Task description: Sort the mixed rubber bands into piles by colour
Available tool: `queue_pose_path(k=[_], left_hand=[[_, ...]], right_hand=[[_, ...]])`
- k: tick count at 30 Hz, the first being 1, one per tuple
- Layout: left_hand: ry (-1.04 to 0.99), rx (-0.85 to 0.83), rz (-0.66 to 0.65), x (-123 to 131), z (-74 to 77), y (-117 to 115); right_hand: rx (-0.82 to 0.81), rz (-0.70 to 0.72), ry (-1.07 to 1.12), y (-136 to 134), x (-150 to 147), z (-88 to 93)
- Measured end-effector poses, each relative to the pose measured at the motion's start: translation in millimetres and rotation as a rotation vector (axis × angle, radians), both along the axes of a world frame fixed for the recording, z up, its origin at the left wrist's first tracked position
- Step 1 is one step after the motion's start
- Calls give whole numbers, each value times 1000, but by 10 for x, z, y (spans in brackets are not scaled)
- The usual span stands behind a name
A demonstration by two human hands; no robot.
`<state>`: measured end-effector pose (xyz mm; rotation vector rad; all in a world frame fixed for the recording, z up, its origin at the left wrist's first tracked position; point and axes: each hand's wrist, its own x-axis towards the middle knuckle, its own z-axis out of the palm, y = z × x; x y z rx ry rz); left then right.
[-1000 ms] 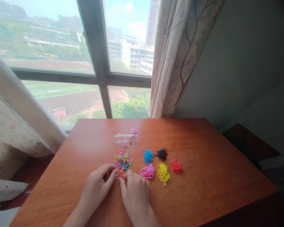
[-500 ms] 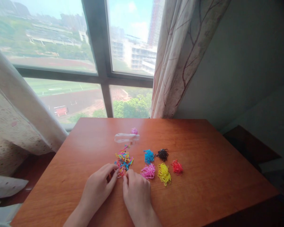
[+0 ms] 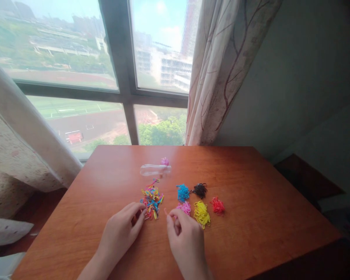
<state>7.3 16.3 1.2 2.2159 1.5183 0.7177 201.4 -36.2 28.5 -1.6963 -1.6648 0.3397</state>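
A loose heap of mixed-colour rubber bands (image 3: 153, 198) lies on the table in front of me. My left hand (image 3: 123, 225) rests at its near left edge, thumb and index finger brought together at the bands; whatever sits between them is hidden. Right of the heap, my right hand (image 3: 186, 237) pinches a thin reddish-pink rubber band (image 3: 165, 211) whose end sticks out past the fingertips. Partly behind that hand is a pile of pink bands (image 3: 185, 207). A yellow pile (image 3: 202, 214) lies just to its right, with a blue pile (image 3: 182, 192) farther back.
Black bands (image 3: 200, 190) and red bands (image 3: 217, 206) form two more piles on the right of the wooden table (image 3: 265, 217). A clear plastic bag (image 3: 154, 170) and a small pink-purple object (image 3: 165, 161) lie toward the window. Curtains (image 3: 212, 77) hang beyond the table.
My right hand has moved right, away from the mixed heap, with a reddish-pink rubber band in its fingertips. My left hand has stayed almost still.
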Motion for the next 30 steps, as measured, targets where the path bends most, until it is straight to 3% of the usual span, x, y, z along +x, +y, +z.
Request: queue_pose_path(k=[5, 12, 23, 30], left_hand=[[38, -19, -36, 21, 23, -15], [45, 11, -42, 33, 44, -4], [57, 10, -46, 11, -6, -2], [35, 10, -54, 28, 4, 1]], right_hand=[[21, -179, -48, -28, 649, 6], [-85, -408, -168, -96, 1402, -210], [-175, -505, -233, -104, 1537, -303], [-81, -507, -269, -113, 1479, -301]])
